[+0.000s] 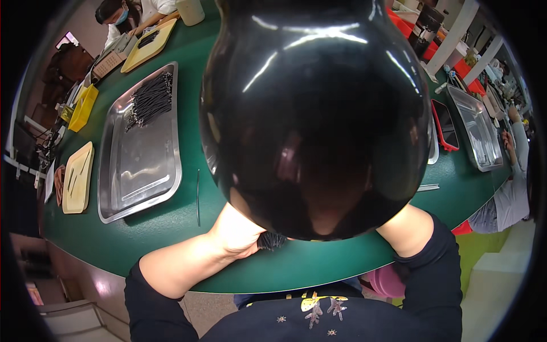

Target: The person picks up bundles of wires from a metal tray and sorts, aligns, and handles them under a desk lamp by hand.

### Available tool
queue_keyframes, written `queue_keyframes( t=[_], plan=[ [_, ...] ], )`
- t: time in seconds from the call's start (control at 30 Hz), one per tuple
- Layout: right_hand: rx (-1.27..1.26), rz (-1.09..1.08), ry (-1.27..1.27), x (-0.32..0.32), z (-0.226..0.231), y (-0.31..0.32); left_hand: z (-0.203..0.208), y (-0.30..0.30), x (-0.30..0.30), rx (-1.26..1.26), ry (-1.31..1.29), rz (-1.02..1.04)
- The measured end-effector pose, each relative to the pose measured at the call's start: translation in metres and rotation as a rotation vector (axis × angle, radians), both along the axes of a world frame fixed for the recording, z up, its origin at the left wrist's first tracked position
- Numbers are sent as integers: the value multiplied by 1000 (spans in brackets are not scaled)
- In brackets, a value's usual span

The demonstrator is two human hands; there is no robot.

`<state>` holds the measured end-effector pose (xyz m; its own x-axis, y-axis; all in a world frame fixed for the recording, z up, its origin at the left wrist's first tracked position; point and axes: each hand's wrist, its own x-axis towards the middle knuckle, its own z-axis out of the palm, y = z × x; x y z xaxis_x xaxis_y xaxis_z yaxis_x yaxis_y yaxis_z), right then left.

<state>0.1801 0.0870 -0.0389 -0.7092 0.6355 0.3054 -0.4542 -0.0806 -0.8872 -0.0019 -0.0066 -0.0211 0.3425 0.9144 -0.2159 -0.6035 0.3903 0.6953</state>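
Note:
A large glossy black dome [319, 131], like a lamp head, blocks the middle of the head view and covers most of both hands. Below its left edge my left hand [242, 232] is partly visible, curled closed around a bundle of thin black wires [272, 241] whose ends stick out beside it. Only the wrist and forearm [407, 228] on my right side show; the dome hides the fingers of that hand, so what they touch cannot be seen. One loose black strand [198, 196] lies on the green table to the left of my left hand.
A metal tray [139, 162] holds many black wires on the left. Near it are a cream tray [78, 176], a yellow bin [84, 107] and another cream tray [148, 48] before a masked person. At right lie a red-edged box [445, 125] and a metal tray [476, 128].

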Motion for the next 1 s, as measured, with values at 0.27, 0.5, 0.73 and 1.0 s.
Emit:
queue_keyframes(
  t=[0.27, 0.5, 0.73, 1.0],
  plan=[
    [343, 108, -444, 12, 57, -4, -3, -8, 3, 31, 227, -88],
    [99, 341, -5, 7, 15, 4, 10, -9, 2, -106, -163, -143],
    [-2, 62, -373, 8, 35, -16, -7, -10, 1, -57, 84, -243],
    [73, 62, -128, 4, 15, -1, -14, -16, -6, -178, 442, 63]
  ],
)
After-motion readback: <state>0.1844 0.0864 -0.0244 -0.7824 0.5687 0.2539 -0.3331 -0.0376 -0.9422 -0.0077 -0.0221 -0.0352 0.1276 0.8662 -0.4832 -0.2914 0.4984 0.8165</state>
